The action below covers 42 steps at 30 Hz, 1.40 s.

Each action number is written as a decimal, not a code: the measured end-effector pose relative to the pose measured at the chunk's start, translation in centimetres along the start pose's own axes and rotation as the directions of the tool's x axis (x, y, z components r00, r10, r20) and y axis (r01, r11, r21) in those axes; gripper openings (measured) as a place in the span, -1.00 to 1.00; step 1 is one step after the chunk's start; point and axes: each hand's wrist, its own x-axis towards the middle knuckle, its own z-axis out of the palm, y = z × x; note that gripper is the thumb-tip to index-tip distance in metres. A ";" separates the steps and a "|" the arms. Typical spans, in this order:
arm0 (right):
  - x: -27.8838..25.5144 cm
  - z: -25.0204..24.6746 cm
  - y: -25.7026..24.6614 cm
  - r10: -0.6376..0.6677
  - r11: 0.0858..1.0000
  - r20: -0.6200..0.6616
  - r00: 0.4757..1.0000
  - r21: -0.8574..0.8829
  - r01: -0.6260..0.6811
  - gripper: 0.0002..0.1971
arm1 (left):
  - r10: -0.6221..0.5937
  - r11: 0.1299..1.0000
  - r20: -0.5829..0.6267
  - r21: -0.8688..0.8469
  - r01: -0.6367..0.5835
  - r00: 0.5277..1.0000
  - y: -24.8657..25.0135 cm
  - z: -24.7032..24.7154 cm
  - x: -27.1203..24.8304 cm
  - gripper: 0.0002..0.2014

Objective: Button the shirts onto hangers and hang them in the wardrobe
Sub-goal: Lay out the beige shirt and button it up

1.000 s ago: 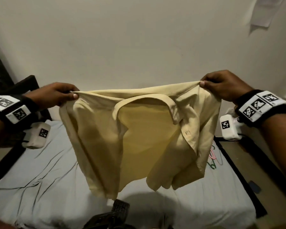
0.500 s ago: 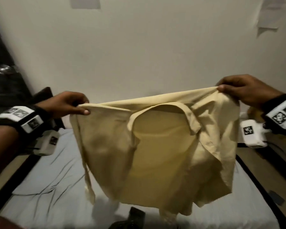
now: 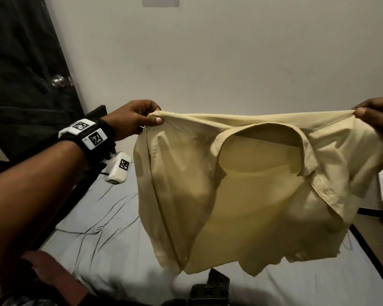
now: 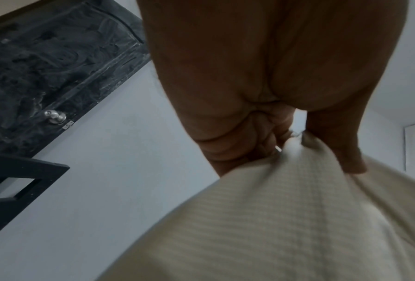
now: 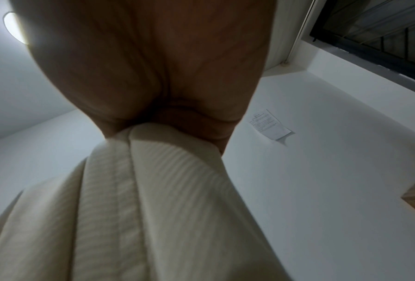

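Observation:
A pale yellow shirt (image 3: 252, 195) hangs unbuttoned in the air above the bed, collar up and front open toward me. My left hand (image 3: 139, 118) pinches its left shoulder between thumb and fingers; the cloth (image 4: 285, 218) bunches under that hand (image 4: 285, 144) in the left wrist view. My right hand (image 3: 376, 115) pinches the other shoulder at the frame's right edge, and the fabric (image 5: 141, 199) runs down from that hand (image 5: 163, 121) in the right wrist view. No hanger is in sight.
A bed with a grey sheet (image 3: 102, 250) lies below the shirt. A dark door (image 3: 27, 74) with a metal knob (image 3: 58, 80) stands at left. Dark objects (image 3: 208, 292) lie at the bed's near edge. A black bed frame (image 3: 372, 248) runs along the right.
The view has swung left, so the shirt and both hands now sit further right in frame and the door has come into sight. Both hands keep their hold on the shoulders.

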 end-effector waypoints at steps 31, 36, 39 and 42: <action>0.3 3.1 2.1 -0.021 0.923 -0.051 0.998 -0.384 0.000 -0.89 | 0.222 0.698 -0.070 0.707 -0.108 0.973 -2.2 -2.0 2.9 -0.85; 1.1 4.0 3.3 -0.104 0.847 -0.154 0.983 -0.531 0.006 -0.89 | 0.207 0.483 0.166 0.840 -0.248 0.964 -3.2 -0.1 3.3 -0.74; 1.9 3.9 5.2 -0.076 0.865 -0.139 0.987 -0.501 -0.004 -0.87 | 0.126 0.430 0.240 0.861 -0.272 0.962 -4.6 0.8 3.7 -0.71; 2.0 3.5 6.4 -0.064 0.868 -0.119 0.991 -0.497 -0.004 -0.83 | 0.101 0.430 0.212 0.872 -0.235 0.972 -6.2 2.0 4.3 -0.77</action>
